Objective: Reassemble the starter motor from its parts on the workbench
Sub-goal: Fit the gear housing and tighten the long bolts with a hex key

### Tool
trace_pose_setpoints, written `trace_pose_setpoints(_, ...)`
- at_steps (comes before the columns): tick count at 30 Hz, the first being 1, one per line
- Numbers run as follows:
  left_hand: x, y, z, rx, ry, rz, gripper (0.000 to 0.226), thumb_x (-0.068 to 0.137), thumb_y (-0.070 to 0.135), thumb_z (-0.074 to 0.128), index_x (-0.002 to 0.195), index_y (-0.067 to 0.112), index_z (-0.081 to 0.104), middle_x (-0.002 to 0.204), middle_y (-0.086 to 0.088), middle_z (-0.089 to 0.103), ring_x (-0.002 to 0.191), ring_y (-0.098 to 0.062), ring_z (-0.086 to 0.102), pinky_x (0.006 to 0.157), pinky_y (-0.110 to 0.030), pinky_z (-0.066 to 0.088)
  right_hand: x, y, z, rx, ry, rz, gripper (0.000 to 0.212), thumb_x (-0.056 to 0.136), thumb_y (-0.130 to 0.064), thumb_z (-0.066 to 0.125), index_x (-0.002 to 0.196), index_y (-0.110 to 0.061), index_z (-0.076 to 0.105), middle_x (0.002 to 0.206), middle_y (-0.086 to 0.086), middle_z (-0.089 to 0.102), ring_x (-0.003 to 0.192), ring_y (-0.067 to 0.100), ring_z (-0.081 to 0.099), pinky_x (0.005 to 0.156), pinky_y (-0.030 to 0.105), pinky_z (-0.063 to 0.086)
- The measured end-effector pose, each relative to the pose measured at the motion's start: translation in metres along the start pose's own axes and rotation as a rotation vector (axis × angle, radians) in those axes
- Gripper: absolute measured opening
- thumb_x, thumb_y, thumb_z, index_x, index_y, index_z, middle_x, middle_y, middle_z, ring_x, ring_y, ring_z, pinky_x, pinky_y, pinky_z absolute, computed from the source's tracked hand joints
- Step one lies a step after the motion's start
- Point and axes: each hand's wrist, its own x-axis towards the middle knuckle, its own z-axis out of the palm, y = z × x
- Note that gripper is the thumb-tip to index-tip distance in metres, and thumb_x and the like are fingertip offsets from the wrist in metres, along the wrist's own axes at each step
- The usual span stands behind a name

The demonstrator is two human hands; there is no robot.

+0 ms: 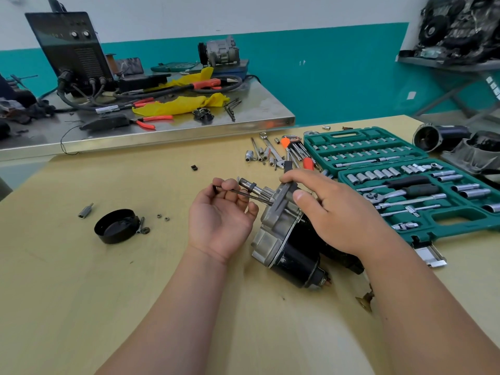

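Note:
The starter motor [281, 239] lies tilted on the wooden workbench, its grey housing up and left, its black body down and right. My right hand [332, 209] grips the housing from above, fingers curled over its top edge. My left hand [224, 209], palm up, pinches a thin black hex key [238, 192] whose tip reaches into the housing face. A steel shaft [250, 185] sticks out of the housing towards the upper left. A black round end cap [115, 226] lies to the left, with a bolt [141, 224], two small nuts [163, 217] and a bit [85, 210] near it.
An open green socket set case [400, 171] fills the right side of the bench. Loose sockets, wrenches and a hex key set [273, 152] lie behind my hands. Other starter housings [460, 147] stand at the far right. A steel table [151, 125] with a welder and pliers sits behind.

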Motion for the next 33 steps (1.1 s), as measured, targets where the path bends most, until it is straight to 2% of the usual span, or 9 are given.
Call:
trace_pose_setpoints(3, 0.001, 0.007, 0.006, 0.124, 0.058, 0.027, 0.042, 0.095, 0.030, 0.034, 0.057, 0.026, 0.051, 0.059, 0.011, 0.050, 0.062, -0.015, 0.043, 0.063, -0.030, 0.032, -0.001, 0.000, 0.000, -0.009, -0.002, -0.001, 0.030, 0.100, -0.041, 0.033, 0.126, -0.056, 0.034, 0.112, -0.039, 0.038, 0.087, -0.034, 0.036, 0.063, 0.012, 0.028)
trace_pose_setpoints(6, -0.001, 0.011, 0.011, 0.316, 0.178, 0.060, 0.044, 0.102, 0.042, 0.038, 0.063, 0.024, 0.048, 0.058, 0.006, 0.054, 0.059, -0.017, 0.047, 0.060, -0.030, 0.037, -0.001, 0.000, 0.000, -0.016, -0.012, -0.003, 0.030, 0.099, -0.043, 0.032, 0.126, -0.057, 0.033, 0.121, -0.039, 0.036, 0.087, -0.033, 0.037, 0.065, 0.011, 0.028)
trace_pose_setpoints(9, -0.002, 0.013, 0.011, 0.654, 0.352, 0.082, 0.045, 0.102, 0.035, 0.038, 0.064, 0.015, 0.053, 0.057, -0.003, 0.059, 0.050, -0.019, 0.050, 0.054, -0.029, 0.039, -0.001, 0.002, 0.001, -0.015, -0.016, -0.004, 0.030, 0.100, -0.044, 0.032, 0.126, -0.057, 0.033, 0.134, -0.035, 0.039, 0.085, -0.029, 0.037, 0.067, 0.011, 0.029)
trace_pose_setpoints(12, 0.002, 0.013, 0.014, 0.897, 0.452, 0.165, 0.048, 0.100, 0.038, 0.034, 0.061, 0.012, 0.046, 0.042, 0.000, 0.050, 0.039, -0.020, 0.048, 0.055, -0.030, 0.040, -0.001, 0.003, 0.001, -0.018, -0.011, -0.009, 0.029, 0.100, -0.044, 0.033, 0.126, -0.058, 0.034, 0.136, -0.034, 0.039, 0.086, -0.024, 0.040, 0.066, 0.012, 0.030)
trace_pose_setpoints(16, 0.008, 0.012, 0.016, 1.123, 0.458, 0.267, 0.033, 0.082, 0.041, 0.024, 0.071, 0.013, 0.039, 0.031, 0.003, 0.043, 0.054, -0.027, 0.047, 0.067, -0.040, 0.041, 0.000, 0.004, 0.002, -0.019, -0.006, -0.010, 0.028, 0.100, -0.044, 0.035, 0.125, -0.057, 0.035, 0.135, -0.033, 0.040, 0.092, -0.010, 0.043, 0.067, 0.014, 0.033)
trace_pose_setpoints(20, 0.010, 0.010, 0.009, 1.123, 0.472, 0.271, 0.036, 0.093, 0.031, 0.025, 0.069, 0.012, 0.044, 0.032, 0.005, 0.041, 0.053, -0.026, 0.044, 0.065, -0.038, 0.038, 0.000, 0.005, 0.002, -0.007, -0.005, -0.005, 0.029, 0.100, -0.044, 0.036, 0.125, -0.058, 0.034, 0.133, -0.034, 0.041, 0.086, -0.012, 0.044, 0.067, 0.012, 0.030)
trace_pose_setpoints(27, 0.010, 0.011, 0.008, 1.077, 0.215, 0.339, 0.044, 0.103, 0.029, 0.025, 0.068, 0.013, 0.046, 0.040, 0.008, 0.038, 0.046, -0.014, 0.044, 0.056, -0.030, 0.039, 0.000, 0.005, 0.003, 0.009, -0.008, -0.005, 0.030, 0.098, -0.046, 0.035, 0.125, -0.058, 0.034, 0.135, -0.033, 0.041, 0.099, -0.010, 0.039, 0.070, 0.014, 0.033)
trace_pose_setpoints(30, 0.010, 0.011, 0.001, 0.933, 0.211, 0.246, 0.045, 0.104, 0.032, 0.029, 0.069, 0.013, 0.051, 0.045, 0.005, 0.042, 0.050, -0.018, 0.044, 0.058, -0.031, 0.040, 0.001, 0.006, 0.003, 0.006, -0.007, -0.012, 0.032, 0.095, -0.049, 0.032, 0.126, -0.059, 0.034, 0.137, -0.034, 0.039, 0.099, -0.011, 0.038, 0.070, 0.012, 0.031)
trace_pose_setpoints(33, 0.006, 0.007, 0.001, 0.742, 0.219, 0.194, 0.043, 0.105, 0.033, 0.033, 0.075, 0.012, 0.055, 0.046, 0.004, 0.044, 0.043, -0.014, 0.046, 0.050, -0.028, 0.045, 0.001, 0.007, 0.003, 0.015, -0.011, -0.010, 0.033, 0.096, -0.048, 0.032, 0.127, -0.059, 0.033, 0.137, -0.035, 0.038, 0.098, -0.011, 0.038, 0.070, 0.011, 0.030)
